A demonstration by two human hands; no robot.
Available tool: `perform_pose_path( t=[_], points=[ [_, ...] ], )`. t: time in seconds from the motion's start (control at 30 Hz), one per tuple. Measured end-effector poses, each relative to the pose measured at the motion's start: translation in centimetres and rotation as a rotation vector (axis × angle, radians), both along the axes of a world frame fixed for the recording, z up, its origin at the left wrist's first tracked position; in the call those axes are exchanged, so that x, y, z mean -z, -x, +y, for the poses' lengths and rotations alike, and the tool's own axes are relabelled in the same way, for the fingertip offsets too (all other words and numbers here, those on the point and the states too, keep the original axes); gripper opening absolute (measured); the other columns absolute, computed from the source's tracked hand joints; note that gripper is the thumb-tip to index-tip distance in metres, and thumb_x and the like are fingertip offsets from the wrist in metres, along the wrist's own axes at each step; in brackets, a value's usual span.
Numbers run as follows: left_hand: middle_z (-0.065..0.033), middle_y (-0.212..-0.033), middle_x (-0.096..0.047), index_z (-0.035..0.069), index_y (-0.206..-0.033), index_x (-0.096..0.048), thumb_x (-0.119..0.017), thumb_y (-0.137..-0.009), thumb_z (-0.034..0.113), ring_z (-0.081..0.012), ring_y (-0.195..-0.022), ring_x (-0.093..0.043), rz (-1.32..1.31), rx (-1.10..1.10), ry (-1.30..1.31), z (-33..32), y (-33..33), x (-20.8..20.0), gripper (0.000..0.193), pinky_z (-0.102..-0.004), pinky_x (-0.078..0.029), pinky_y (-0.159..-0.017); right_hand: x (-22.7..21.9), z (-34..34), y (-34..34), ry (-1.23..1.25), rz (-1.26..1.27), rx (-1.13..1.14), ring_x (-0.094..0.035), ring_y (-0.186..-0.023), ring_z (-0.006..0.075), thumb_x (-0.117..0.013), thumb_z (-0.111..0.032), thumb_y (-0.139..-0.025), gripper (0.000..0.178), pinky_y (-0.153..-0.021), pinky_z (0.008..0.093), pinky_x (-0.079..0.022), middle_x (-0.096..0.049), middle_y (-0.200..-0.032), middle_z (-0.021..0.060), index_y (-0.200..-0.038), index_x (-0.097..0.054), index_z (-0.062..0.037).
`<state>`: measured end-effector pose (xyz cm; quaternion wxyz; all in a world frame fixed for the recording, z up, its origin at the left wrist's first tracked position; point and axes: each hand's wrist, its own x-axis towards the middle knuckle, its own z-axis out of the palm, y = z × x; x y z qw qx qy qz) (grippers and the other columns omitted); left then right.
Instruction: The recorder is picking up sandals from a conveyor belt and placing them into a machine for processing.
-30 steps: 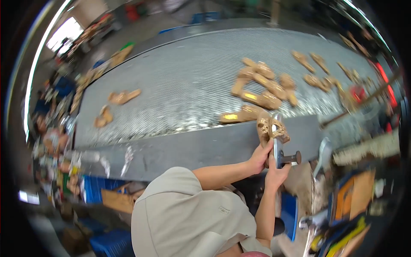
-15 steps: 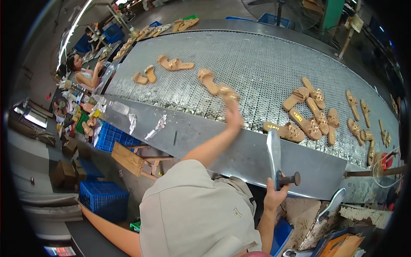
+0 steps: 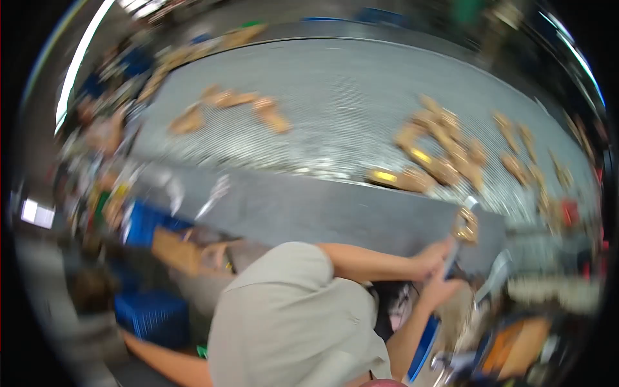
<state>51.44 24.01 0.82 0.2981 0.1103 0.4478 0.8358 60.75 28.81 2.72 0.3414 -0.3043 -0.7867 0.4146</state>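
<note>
The picture is motion-blurred. A tan sandal [image 3: 465,225] sits at the top of a slanted metal stand [image 3: 453,253] by the near edge of the belt, low right. My left hand [image 3: 432,254] is closed at the stand just under the sandal and seems to hold it. Just below, my right hand [image 3: 445,287] grips the lower part of the stand. My beige-shirted shoulder fills the lower middle.
A wide grey mesh conveyor belt [image 3: 335,109] crosses the view, with a cluster of tan sandals [image 3: 445,155] at right and a few more sandals [image 3: 238,103] at upper left. A grey metal apron [image 3: 309,206] edges it. Blue crates [image 3: 151,313] stand lower left, clutter at lower right.
Half a second ago my left arm reached out over the belt; now it is back at the stand with a sandal there. My right hand stayed on the stand. The view swung.
</note>
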Motion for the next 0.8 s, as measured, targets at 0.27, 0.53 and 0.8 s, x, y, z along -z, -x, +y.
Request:
perform_pose_path(
  t=[0.27, 0.53, 0.8],
  points=[
    [-0.0193, -0.138, -0.058, 0.007, -0.158, -0.045, -0.044, -0.109, 0.063, -0.0323, -0.125, -0.059, -0.026, 0.199, 0.072, -3.2, 5.4, -3.8, 0.075, -0.0472, -0.052, -0.104, -6.9, 1.5, -0.5, 0.031, 0.179, 0.282, -0.071, -0.111, 0.044, -0.084, -0.03, -0.083, 0.075, -0.097, 0.0467, -0.053, -0.071, -0.118, 0.0296, -0.138, -0.049, 0.0055],
    [-0.0155, -0.122, -0.068, 0.001, -0.144, -0.057, -0.045, -0.111, 0.058, -0.0256, -0.115, -0.065, 0.1, 0.148, 0.251, -10.0, 11.0, 0.0, 0.067, -0.0415, -0.052, -0.098, -8.9, 19.9, -1.7, -0.528, 0.233, 0.843, -0.056, -0.11, 0.0511, -0.082, -0.019, -0.083, 0.044, -0.102, 0.0568, -0.042, -0.062, -0.103, 0.0291, -0.105, -0.054, 0.0071],
    [-0.0083, -0.108, -0.071, 0.001, -0.116, -0.07, -0.058, -0.108, 0.041, -0.0185, -0.103, -0.065, 0.438, -0.401, 0.499, -17.4, 18.0, -1.6, 0.042, -0.0348, -0.052, -0.089, -6.6, 24.5, -4.6, -0.97, -0.169, 1.132, -0.06, -0.116, 0.0454, -0.086, -0.054, -0.08, 0.093, -0.103, 0.0583, -0.044, -0.06, -0.139, 0.0238, -0.143, -0.052, 0.004]
  ],
)
